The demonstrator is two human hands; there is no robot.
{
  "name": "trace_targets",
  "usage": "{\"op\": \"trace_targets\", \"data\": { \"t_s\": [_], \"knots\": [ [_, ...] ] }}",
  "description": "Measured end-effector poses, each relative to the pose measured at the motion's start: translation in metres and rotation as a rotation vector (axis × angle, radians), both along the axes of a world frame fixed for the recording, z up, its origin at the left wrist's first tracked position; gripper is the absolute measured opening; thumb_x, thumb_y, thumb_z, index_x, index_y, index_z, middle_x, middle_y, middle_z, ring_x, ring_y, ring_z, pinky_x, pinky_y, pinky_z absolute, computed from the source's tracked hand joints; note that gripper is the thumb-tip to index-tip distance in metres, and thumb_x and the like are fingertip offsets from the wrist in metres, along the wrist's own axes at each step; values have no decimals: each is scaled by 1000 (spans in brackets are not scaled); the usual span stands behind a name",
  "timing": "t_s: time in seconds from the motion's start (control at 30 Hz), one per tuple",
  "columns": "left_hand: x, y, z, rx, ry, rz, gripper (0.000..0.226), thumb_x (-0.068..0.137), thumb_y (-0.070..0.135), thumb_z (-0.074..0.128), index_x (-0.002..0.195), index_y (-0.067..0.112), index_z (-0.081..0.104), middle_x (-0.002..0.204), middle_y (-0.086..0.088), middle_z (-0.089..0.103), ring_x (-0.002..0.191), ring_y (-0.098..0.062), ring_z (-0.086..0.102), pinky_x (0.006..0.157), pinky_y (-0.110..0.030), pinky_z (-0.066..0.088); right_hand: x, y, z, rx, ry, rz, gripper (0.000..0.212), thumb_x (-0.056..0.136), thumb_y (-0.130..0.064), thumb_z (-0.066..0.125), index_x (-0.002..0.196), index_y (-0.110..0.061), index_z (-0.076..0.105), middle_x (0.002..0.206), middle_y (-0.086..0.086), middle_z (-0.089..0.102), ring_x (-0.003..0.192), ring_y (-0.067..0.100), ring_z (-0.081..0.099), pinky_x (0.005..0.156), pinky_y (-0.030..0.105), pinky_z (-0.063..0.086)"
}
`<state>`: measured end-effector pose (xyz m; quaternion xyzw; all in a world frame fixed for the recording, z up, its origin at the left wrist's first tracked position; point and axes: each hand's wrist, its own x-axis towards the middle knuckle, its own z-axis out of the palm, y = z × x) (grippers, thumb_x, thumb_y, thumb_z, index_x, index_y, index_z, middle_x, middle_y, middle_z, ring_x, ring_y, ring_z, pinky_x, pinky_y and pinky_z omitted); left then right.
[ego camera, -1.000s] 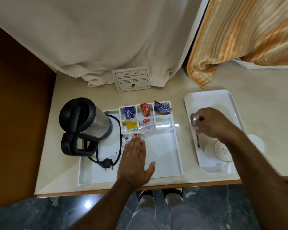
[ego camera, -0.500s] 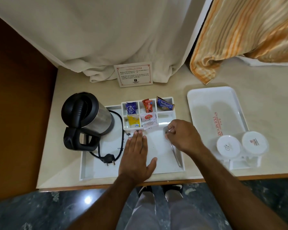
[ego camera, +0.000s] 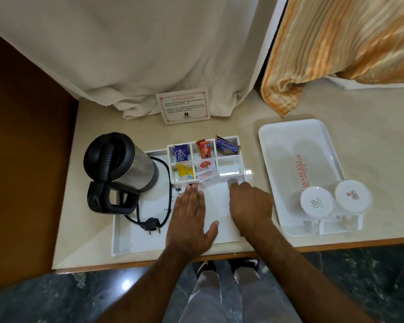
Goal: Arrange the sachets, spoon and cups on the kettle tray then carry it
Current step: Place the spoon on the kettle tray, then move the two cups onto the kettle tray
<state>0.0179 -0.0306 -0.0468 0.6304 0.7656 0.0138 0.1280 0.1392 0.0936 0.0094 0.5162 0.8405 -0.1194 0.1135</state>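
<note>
The white kettle tray (ego camera: pixel 135 238) lies on the beige table and carries a black and steel kettle (ego camera: pixel 119 164). Its compartments hold sachets: blue (ego camera: pixel 179 153), red (ego camera: pixel 203 149), a Tetley tea bag (ego camera: pixel 228 146), yellow (ego camera: pixel 184 173) and white (ego camera: pixel 205 167). My left hand (ego camera: pixel 191 220) rests flat on the tray floor, fingers together. My right hand (ego camera: pixel 250 206) lies beside it on the tray, curled over the spoon (ego camera: pixel 232 182); only the spoon's bowl shows at my fingertips. Two white cups (ego camera: pixel 315 201) (ego camera: pixel 352 195) stand upside down on a second tray (ego camera: pixel 287 145) at the right.
The kettle's cord and plug (ego camera: pixel 152 224) lie loose on the kettle tray. A printed card (ego camera: pixel 183 108) stands at the back against a white curtain. An orange striped cloth (ego camera: pixel 313 66) hangs at the back right. A brown wall bounds the table's left side.
My right hand lifted the spoon from the right tray and carried it left onto the kettle tray, then up toward the compartments. My left hand stayed flat on the tray.
</note>
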Motion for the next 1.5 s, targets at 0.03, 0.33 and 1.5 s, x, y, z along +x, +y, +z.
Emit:
{"op": "trace_targets", "data": {
  "t_s": [0.03, 0.33, 1.5],
  "knots": [
    [0, 0, -1, 5, 2, 0, 85, 94, 60, 33, 154, 1, 15, 162, -20, 4, 151, -31, 0, 121, -48, 10, 0, -1, -1, 11, -16, 9, 38, 89, -36, 61, 121, -19, 56, 99, 2, 67, 81, 21, 68, 60, 30, 42],
    [-5, -4, -1, 2, -45, 41, 88, 93, 60, 34, 154, 1, 13, 162, -19, 2, 151, -31, 0, 121, -48, 10, 12, -22, 26, 78, 212, -53, 39, 90, -33, 60, 125, -20, 52, 117, 8, 61, 86, 22, 66, 65, 32, 52],
    [-33, 3, 90, 61, -530, 466, 93, 56, 47, 71, 143, 28, 45, 140, 5, 53, 125, -13, 49, 99, -25, 38, -7, -31, 38, -184, 369, -9, 86, 71, -18, 71, 142, -38, 27, 141, 3, 39, 122, 26, 44, 85, 34, 49]
  ]
}}
